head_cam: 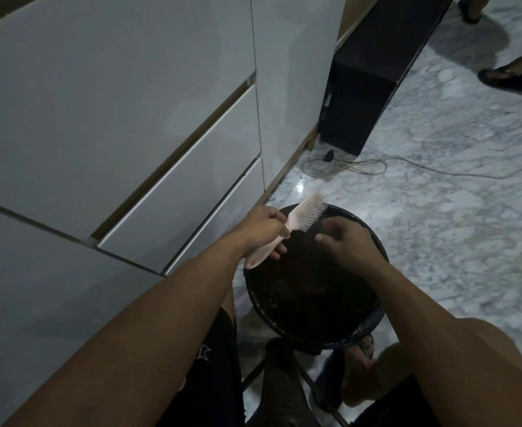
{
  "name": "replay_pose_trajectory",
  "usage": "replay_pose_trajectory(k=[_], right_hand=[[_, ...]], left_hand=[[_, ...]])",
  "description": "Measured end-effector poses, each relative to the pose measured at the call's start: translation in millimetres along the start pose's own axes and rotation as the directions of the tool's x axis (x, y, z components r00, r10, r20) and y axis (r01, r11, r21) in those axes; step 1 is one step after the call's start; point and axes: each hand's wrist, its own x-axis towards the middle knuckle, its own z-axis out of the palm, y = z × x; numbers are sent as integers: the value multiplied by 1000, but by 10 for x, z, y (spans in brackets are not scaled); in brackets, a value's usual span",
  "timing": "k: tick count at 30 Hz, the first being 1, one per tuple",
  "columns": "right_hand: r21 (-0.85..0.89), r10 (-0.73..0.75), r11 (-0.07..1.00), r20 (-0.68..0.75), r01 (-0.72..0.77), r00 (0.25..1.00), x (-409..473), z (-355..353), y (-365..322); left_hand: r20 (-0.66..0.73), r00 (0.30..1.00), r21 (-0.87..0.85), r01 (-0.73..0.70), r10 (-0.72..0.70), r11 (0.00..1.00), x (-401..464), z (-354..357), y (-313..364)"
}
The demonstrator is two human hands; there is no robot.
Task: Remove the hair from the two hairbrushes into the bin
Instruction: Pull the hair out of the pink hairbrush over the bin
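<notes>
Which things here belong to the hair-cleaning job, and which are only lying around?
Job: pink hairbrush, gripped by left hand; right hand beside its bristles; black bin.

Lying about: cable, black box, white drawers, a passer-by's sandal.

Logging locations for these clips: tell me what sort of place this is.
Probably a room in a home: glossy white cabinet drawers, a marbled tile floor with a loose cable, and a black bin over which the left hand holds a pink hairbrush.
</notes>
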Motion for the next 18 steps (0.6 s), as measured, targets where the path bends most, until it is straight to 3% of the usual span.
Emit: replay_pose_trajectory(k=[6,11,14,18], right_hand=[[132,-48,989,-155,69,987,-38,-31,-35],[-23,-283,959,-46,282,958,-42,22,-62],[-34,-287,957,4,287,958,-18,69,-51],[80,-222,970,-90,230,971,-3,56,-66]], left_hand=[[41,999,26,9,-10,1000,24,14,-28],[90,996,51,2,-6,999,-5,34,-9],[128,992,68,-5,-4,998,-32,33,5],[140,990,41,6,-12,999,-46,24,30]])
